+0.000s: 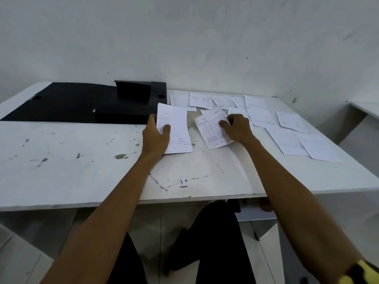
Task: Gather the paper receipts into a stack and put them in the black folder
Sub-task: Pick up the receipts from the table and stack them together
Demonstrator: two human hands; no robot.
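left hand grips receipt | right hand pinches printed receipt

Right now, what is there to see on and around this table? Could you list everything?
Table: one, white and scuffed, against the wall.
Black folder: one, lying open at the table's far left.
Loose receipts: about a dozen, white, spread flat on the table's right half.
Held receipts: one or a few, white, in the left hand.
Printed receipt: one, white, under the right hand's fingers.
Wall: grey-white, behind the table.
Second white surface: one, at the far right edge.
Left hand: gripping paper near the folder.
Right hand: on the printed receipt.
Legs: in black, under the table.
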